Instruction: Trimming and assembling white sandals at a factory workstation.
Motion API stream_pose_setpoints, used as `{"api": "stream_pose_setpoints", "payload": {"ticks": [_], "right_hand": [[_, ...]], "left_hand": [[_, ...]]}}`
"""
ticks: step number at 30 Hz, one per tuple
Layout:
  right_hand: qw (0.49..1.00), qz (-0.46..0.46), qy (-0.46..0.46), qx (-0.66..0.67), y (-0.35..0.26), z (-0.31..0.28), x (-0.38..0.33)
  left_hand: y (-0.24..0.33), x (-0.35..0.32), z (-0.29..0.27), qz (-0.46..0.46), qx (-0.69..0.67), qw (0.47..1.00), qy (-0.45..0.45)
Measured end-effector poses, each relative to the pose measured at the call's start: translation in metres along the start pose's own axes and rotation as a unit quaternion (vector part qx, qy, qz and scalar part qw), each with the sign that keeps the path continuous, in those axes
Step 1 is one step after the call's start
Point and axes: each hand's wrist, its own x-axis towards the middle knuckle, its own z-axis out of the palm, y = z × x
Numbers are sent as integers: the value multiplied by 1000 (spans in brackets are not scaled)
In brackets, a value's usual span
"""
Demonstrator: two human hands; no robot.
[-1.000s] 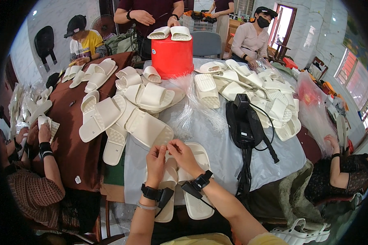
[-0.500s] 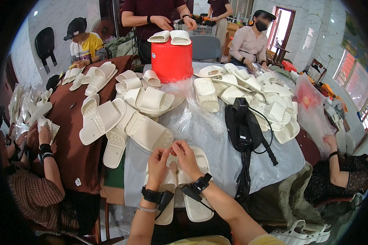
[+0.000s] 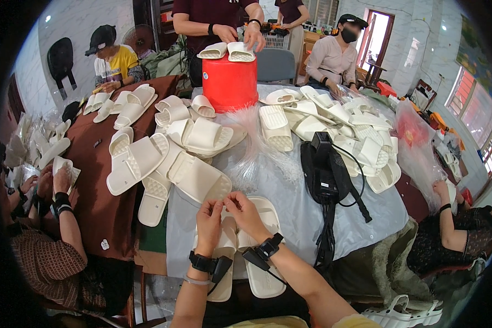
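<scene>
A pair of cream slide slippers lies side by side in front of me, the right slipper [image 3: 264,279] partly under my right wrist and the left slipper [image 3: 221,291] beneath my left. Above their straps, my left hand [image 3: 209,227] and my right hand [image 3: 249,220] meet, thumbs and forefingers pinched closed. Whatever is between the fingertips is too small or too clear to make out. Both wrists carry black bands with small devices. Just beyond my hands, a bundle of thin clear plastic strands [image 3: 254,147] is spread on the grey-white sheet [image 3: 290,213].
Loose cream slippers [image 3: 194,172] pile up at the left, more slippers [image 3: 361,123] at the right. A black pouch with a cable [image 3: 325,175] lies right of my hands. An upturned red bucket [image 3: 229,85] bears two slippers at the far side. Several people work around the table.
My hands have sunk very slightly, still pinched together. Across the table, a person's hands have come down to the slippers on the red bucket. A neighbour's hand at the right has shifted a little.
</scene>
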Motion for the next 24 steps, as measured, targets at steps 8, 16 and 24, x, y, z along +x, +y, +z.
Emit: {"api": "stream_pose_setpoints", "payload": {"ticks": [8, 16, 24], "right_hand": [[1000, -10, -1, -5, 2, 1, -1], [1000, -7, 0, -9, 4, 0, 0], [985, 32, 47, 163, 0, 5, 0]], "left_hand": [[0, -1, 0, 0, -2, 1000, 2], [1, -1, 1, -12, 2, 1000, 2], [0, 0, 2, -4, -15, 1000, -4]]}}
